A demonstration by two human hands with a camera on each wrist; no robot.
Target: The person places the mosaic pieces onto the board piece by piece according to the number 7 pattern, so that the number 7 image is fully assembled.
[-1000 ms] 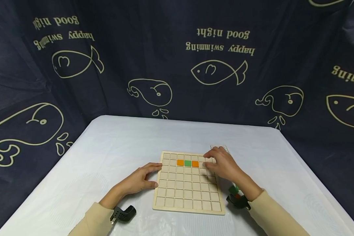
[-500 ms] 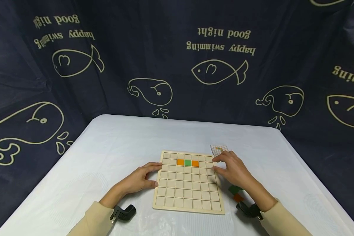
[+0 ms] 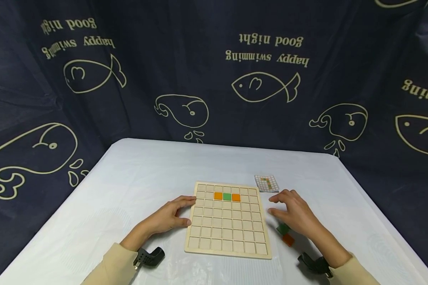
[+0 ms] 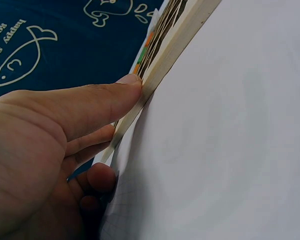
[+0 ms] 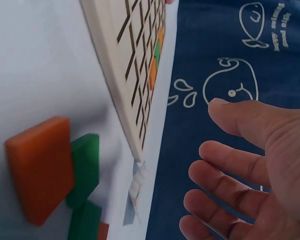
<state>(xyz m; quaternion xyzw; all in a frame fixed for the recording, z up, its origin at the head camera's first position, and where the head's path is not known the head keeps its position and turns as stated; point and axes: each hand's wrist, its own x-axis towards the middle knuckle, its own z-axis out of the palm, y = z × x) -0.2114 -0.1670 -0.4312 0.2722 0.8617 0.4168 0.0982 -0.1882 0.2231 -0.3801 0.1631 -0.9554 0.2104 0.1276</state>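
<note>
Right grip [image 3: 295, 212] hangs loose and empty just beyond the tiles [image 3: 288, 240], right of the board [image 3: 227, 233]; left grip [image 3: 167, 216], fingers relaxed, touches its left edge.

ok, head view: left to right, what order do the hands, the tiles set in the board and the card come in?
Left hand → left orange tile → green tile → right orange tile → patterned card → right hand.
</note>
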